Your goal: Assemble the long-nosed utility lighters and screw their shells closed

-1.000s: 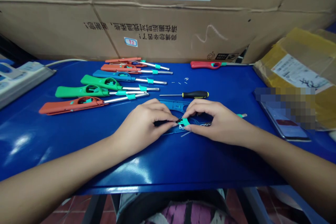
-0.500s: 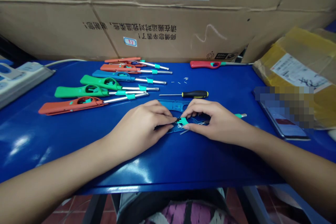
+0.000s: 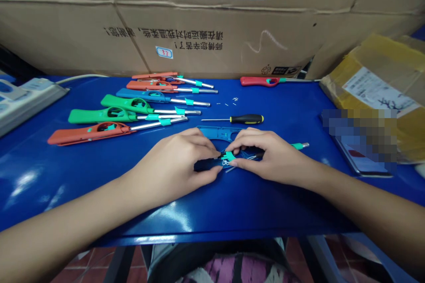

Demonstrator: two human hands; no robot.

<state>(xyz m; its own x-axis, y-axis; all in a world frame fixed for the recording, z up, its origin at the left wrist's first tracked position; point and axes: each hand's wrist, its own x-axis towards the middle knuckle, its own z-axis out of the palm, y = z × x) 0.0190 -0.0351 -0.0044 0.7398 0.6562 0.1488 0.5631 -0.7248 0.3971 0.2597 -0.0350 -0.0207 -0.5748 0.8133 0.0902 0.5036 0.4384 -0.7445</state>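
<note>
In front of me lies an opened blue lighter casing [image 3: 212, 163], its inner parts showing. My left hand [image 3: 191, 159] grips it, fingertips at a small black part and thumb lower on the near edge. Between thumb and forefinger, my right hand [image 3: 262, 148] pinches the green trigger [image 3: 229, 156]. Thin white wire loops just below the trigger. A second blue casing half [image 3: 219, 132] lies behind my hands. The metal tube with a green band [image 3: 299, 146] sticks out past my right hand, which hides the middle of the lighter.
A yellow-black screwdriver [image 3: 247, 119] lies beyond my hands. Several long lighters [image 3: 96, 132] are lined up at left, and a red one [image 3: 259, 81] lies at the back. A phone [image 3: 361, 154], a taped parcel [image 3: 381, 84], a power strip [image 3: 29, 97] and a large carton [image 3: 166, 22] surround the area.
My left thumb has moved down, away from the fingers, widening the gap. The trigger and my right fingers have shifted slightly left.
</note>
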